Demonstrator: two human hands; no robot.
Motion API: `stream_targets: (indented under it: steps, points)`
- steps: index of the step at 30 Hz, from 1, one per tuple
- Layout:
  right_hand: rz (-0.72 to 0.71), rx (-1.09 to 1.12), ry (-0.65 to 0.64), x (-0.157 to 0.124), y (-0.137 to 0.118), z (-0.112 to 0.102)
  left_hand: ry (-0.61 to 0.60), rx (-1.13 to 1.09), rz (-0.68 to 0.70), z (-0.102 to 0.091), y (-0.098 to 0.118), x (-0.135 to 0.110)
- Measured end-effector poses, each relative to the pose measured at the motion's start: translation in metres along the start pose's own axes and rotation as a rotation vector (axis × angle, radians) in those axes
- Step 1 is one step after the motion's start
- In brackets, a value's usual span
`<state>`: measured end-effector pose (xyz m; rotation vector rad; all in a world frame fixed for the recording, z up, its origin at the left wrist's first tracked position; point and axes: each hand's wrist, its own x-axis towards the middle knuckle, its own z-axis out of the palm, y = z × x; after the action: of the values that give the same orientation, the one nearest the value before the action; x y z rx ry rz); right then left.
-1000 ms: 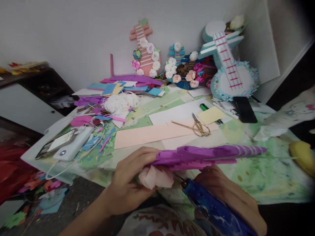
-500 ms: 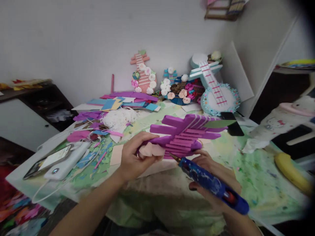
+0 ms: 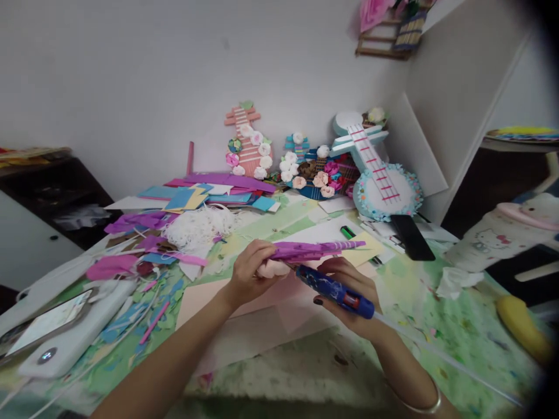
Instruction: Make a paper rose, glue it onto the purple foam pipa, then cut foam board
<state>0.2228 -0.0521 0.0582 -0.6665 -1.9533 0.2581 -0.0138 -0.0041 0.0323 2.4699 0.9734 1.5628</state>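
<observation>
My left hand [image 3: 248, 273] is closed around the left end of a purple paper craft shaped like a string instrument [image 3: 301, 250]. It is held nearly edge-on, so its front is mostly hidden. A pale pink paper flower [image 3: 273, 269] sits under the craft, against my left fingers. My right hand [image 3: 364, 329] grips a blue hot glue gun [image 3: 334, 291], with a long clear glue stick [image 3: 454, 361] trailing from its back. The nozzle points at the craft's underside, close to the flower; I cannot tell whether it touches.
Pink paper sheets [image 3: 257, 326] lie below my hands. To the left are white string [image 3: 203, 226], paper scraps and a phone [image 3: 48, 323]. Decorated paper instruments [image 3: 386, 186] lean at the back. A black phone [image 3: 411, 237], a tumbler [image 3: 493, 235] and a banana [image 3: 522, 326] are on the right.
The purple craft has tipped from showing its striped front to nearly edge-on. The glue gun has moved left and up against its underside. My view has shifted slightly.
</observation>
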Motion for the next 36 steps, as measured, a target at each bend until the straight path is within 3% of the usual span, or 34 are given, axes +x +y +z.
stream_targets:
  steps: [9, 16, 36]
  points:
    - [-0.027, -0.116, -0.007, -0.009, 0.007, 0.000, 0.075, -0.028, 0.201, 0.002, 0.004, -0.002]
    - [-0.087, -0.132, 0.015, -0.011, 0.007, 0.000, 0.151, -0.037, 0.193, 0.005, 0.008, -0.001]
    - [-0.079, -0.233, -0.099, 0.005, -0.012, 0.003, 0.148, -0.071, 0.224, 0.006, 0.009, 0.001]
